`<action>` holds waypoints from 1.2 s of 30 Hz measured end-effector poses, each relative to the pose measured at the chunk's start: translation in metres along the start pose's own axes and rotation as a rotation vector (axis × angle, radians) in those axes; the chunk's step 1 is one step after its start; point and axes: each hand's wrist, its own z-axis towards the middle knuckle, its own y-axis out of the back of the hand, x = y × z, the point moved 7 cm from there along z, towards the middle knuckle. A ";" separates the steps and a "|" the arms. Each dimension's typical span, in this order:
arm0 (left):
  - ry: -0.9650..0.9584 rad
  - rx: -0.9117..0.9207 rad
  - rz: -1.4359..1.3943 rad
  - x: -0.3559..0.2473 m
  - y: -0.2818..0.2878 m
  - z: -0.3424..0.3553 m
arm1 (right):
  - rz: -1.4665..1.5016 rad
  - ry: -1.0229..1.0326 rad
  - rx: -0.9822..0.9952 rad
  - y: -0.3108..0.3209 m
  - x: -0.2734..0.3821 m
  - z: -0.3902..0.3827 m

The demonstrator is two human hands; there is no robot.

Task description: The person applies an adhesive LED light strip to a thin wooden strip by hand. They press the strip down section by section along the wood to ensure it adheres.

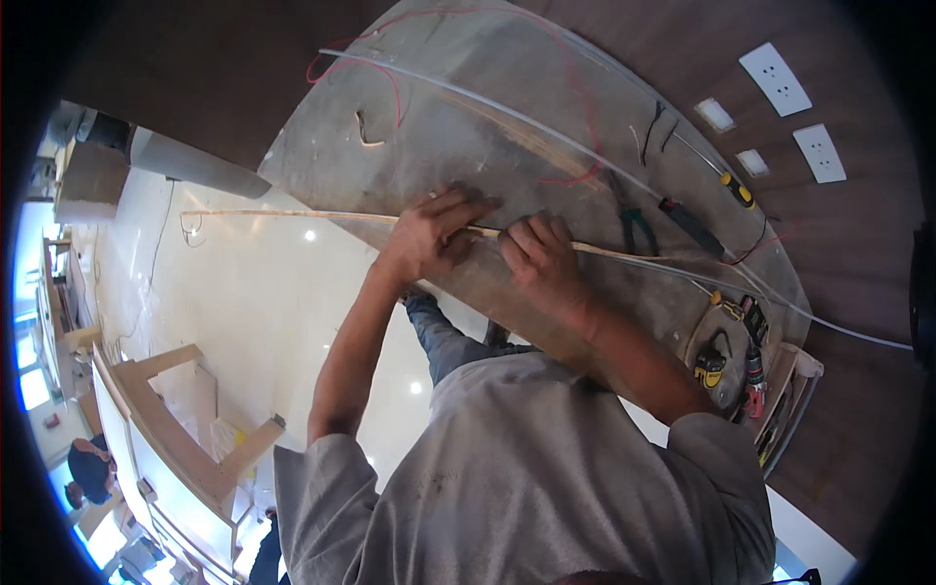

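A long, thin, yellowish strip (322, 214), which looks like an LED light strip, runs across the near edge of the worktop (429, 127). Its left end sticks out past the edge over the floor, with a thin wire hanging there. My left hand (429, 237) grips the strip near its middle, fingers bent over it and pointing right. Close beside it, my right hand (546, 258) has its curled fingers pressed on the same strip. The fingertips of both hands are partly hidden. To the right of my hands, the strip continues alongside a pale grey channel (673, 270).
Farther back lie another grey channel (468, 95), a red wire (585, 97) and a wire scrap (363, 132). Green-handled pliers (639, 232), a black-handled tool (692, 226) and a yellow-black screwdriver (738, 190) lie right. A tape measure (710, 369) and power tool (754, 375) sit near right.
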 end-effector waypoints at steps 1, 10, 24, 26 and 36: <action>0.019 -0.043 0.043 0.000 0.005 -0.005 | -0.034 -0.013 0.000 0.001 0.001 0.000; -0.060 -0.192 0.098 0.012 -0.002 -0.025 | 0.110 -0.060 -0.075 0.003 -0.001 -0.006; -0.090 -0.111 0.138 0.008 0.002 -0.024 | 0.107 -0.030 -0.020 -0.013 0.010 0.010; -0.085 -0.102 0.196 0.011 0.000 -0.029 | 0.114 -0.044 -0.011 -0.020 0.009 0.014; -0.114 -0.132 0.259 0.010 0.015 -0.040 | 0.042 -0.159 -0.074 -0.013 0.013 0.007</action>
